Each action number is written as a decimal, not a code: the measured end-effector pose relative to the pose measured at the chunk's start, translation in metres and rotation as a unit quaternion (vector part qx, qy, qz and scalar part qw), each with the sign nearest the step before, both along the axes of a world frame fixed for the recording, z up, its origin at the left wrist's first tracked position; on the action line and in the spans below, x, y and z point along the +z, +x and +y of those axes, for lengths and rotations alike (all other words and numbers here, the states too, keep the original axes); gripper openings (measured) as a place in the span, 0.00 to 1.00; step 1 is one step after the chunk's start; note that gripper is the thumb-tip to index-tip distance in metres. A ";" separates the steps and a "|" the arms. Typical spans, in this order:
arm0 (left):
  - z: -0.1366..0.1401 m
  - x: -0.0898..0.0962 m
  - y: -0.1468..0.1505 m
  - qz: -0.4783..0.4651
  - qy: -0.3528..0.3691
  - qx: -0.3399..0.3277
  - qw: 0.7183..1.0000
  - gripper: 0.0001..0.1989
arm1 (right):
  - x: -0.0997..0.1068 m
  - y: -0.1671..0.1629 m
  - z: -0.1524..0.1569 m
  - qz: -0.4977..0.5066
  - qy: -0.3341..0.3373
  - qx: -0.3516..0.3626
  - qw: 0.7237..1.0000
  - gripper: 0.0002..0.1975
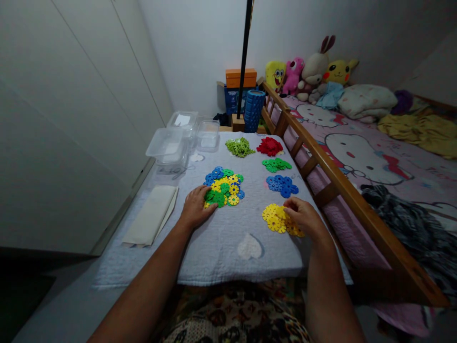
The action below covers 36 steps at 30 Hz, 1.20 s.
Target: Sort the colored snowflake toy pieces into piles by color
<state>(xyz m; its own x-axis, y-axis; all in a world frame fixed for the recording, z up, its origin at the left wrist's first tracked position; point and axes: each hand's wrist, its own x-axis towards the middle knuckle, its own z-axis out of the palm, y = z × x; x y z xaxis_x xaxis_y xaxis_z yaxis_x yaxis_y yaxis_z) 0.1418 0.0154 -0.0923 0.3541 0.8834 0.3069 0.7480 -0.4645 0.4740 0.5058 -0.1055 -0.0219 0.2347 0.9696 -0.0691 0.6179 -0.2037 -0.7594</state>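
Observation:
My left hand rests against the near left side of a mixed pile of blue, green and yellow notched plastic discs. Its thumb is apart from its fingers, and some fingertips are hidden by the pile's edge. Over the yellow disc pile at the right, my right hand pinches a yellow disc. Behind that pile lie a blue disc pile and a green disc pile. Farther back are red pieces and light green pieces.
Clear plastic containers stand at the back left of the cloth-covered table. A folded beige cloth lies left of my left hand. The wooden bed rail runs along the right side. Behind the table stands a black pole.

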 end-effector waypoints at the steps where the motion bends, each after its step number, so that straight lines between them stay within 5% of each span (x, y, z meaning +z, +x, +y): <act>1: 0.000 0.000 0.000 -0.001 0.001 -0.001 1.000 0.29 | -0.001 0.002 -0.002 -0.009 -0.011 0.004 1.000 0.08; 10: 0.000 0.000 0.000 0.001 -0.005 -0.002 1.000 0.30 | -0.012 0.001 -0.003 -0.172 -0.010 0.015 0.985 0.03; 17: 0.000 0.001 0.000 -0.001 -0.011 -0.003 1.000 0.30 | -0.002 -0.004 0.004 -0.228 0.029 0.009 0.973 0.06; 20: 0.000 0.002 0.000 -0.003 -0.011 -0.003 1.000 0.29 | 0.005 -0.024 0.021 -0.220 0.054 0.014 0.974 0.06; 26: -0.001 0.003 0.000 -0.010 -0.013 -0.002 1.000 0.29 | -0.009 -0.099 0.060 -0.179 0.069 0.147 0.970 0.07; 31: -0.002 0.004 0.001 -0.013 -0.009 -0.002 1.000 0.29 | -0.034 -0.140 0.074 -0.205 0.081 0.115 0.969 0.10; 36: -0.003 0.005 0.001 -0.012 -0.014 0.002 1.000 0.29 | -0.041 -0.144 0.074 -0.212 0.068 0.102 0.970 0.14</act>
